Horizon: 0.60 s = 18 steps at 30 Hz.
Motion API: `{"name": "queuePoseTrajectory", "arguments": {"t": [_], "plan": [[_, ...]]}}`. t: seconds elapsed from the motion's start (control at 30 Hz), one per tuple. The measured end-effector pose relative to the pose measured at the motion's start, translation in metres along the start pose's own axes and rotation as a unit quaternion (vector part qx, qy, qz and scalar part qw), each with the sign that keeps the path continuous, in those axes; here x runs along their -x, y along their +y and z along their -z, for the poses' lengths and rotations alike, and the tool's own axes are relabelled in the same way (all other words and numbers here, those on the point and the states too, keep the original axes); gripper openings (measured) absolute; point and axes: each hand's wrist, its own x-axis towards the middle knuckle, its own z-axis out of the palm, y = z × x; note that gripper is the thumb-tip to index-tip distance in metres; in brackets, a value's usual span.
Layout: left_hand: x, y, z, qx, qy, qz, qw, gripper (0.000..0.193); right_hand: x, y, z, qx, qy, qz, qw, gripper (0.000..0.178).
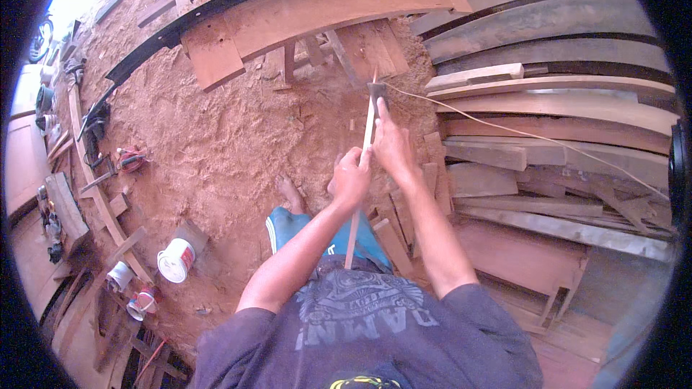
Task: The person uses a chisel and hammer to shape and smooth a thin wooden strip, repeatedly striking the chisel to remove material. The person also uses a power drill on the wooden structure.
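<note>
A long, thin strip of pale wood points away from my waist, its near end against my shirt. My left hand is closed round it about midway along. Farther up, my right hand has its index finger stretched along the strip. That hand grips a small dark grey piece, which looks like folded sandpaper, wrapped round the strip near its far end. A pointed wooden tip shows just beyond the grey piece. The right hand's other fingers are partly hidden.
Ahead stands a bench with a wide board and a dark curved metal rail. Stacked planks fill the right, with a thin cord across them. A white bucket and cans stand left on the sawdust-covered ground.
</note>
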Motion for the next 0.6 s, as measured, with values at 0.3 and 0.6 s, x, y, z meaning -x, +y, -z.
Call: {"name": "queuePoseTrajectory", "arguments": {"t": [0.3, 0.6], "plan": [[0.003, 0.024, 0.005, 0.128, -0.068, 0.135, 0.980, 0.049, 0.004, -0.003, 0.006, -0.026, -0.006, -0.001, 1.000, 0.053], [0.001, 0.011, -0.004, 0.209, -0.108, 0.235, 0.943, 0.050, -0.024, 0.011, 0.010, -0.003, -0.003, 0.010, 1.000, 0.052]]}}
